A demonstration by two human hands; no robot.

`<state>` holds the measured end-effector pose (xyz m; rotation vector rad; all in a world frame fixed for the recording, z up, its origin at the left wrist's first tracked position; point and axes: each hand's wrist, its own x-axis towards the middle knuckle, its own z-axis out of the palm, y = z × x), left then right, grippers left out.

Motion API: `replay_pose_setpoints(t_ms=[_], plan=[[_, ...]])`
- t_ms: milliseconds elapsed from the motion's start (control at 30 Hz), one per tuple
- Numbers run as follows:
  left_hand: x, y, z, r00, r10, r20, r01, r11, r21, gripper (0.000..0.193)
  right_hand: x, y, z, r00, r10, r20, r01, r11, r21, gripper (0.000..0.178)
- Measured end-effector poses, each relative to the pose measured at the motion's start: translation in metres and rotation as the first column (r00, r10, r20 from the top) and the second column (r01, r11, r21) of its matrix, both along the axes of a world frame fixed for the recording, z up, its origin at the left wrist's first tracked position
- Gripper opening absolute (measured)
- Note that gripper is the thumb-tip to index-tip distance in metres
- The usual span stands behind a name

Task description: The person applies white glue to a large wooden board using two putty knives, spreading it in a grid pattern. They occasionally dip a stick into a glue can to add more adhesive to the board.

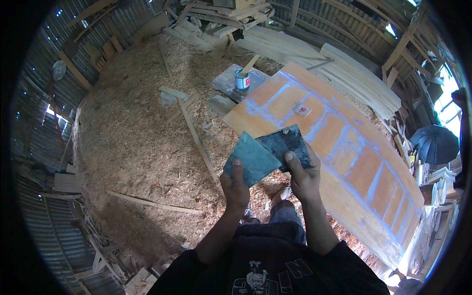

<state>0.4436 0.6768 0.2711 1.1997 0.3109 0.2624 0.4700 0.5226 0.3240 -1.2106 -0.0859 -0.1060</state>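
Note:
My left hand [236,191] grips a flat, teal square plate [251,158], thumb on its upper face. A second flat square plate [287,142], dark and smeared, is pinched in my right hand [306,178]. The two plates meet in front of me, the teal one's edge lapping the dark one; I cannot tell what they are made of. To the right lies a large orange-brown panelled wooden door [339,169] with bluish-white smears along its joints. A small white square with a red mark [302,110] rests on it.
Beyond the door's far end, an opened can [242,80] with a wooden stick [250,64] in it stands on a board [225,81]. Wood shavings [137,128] and loose strips [196,137] cover the floor. Stacked planks [361,76] lie behind; a dark umbrella [435,144] is at right.

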Motion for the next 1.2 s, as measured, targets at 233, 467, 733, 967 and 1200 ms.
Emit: replay_pose_setpoints(t_ms=[233,467,733,967,1200], plan=[[0.010,0.009,0.020,0.980,-0.104,0.169,0.085,0.989,0.117,0.054,-0.002,-0.003,-0.001,1.000,0.001,-0.031,-0.004,0.996,-0.087,0.040],[0.015,0.011,0.024,0.971,-0.133,0.198,0.105,0.984,0.144,0.051,-0.009,-0.009,-0.003,0.993,0.102,-0.060,-0.112,0.972,-0.208,0.043],[0.018,0.018,0.022,0.970,-0.127,0.208,0.086,0.977,0.197,0.051,-0.008,-0.002,-0.001,0.979,0.192,-0.072,-0.205,0.902,-0.380,0.045],[0.027,0.032,0.023,0.962,-0.194,0.192,0.120,0.933,0.340,0.053,-0.007,-0.005,0.017,0.942,0.271,-0.196,-0.334,0.736,-0.588,0.054],[0.029,0.034,0.022,0.936,-0.308,0.168,0.234,0.905,0.355,0.054,-0.003,-0.015,0.024,0.934,0.338,-0.117,-0.291,0.527,-0.798,0.060]])
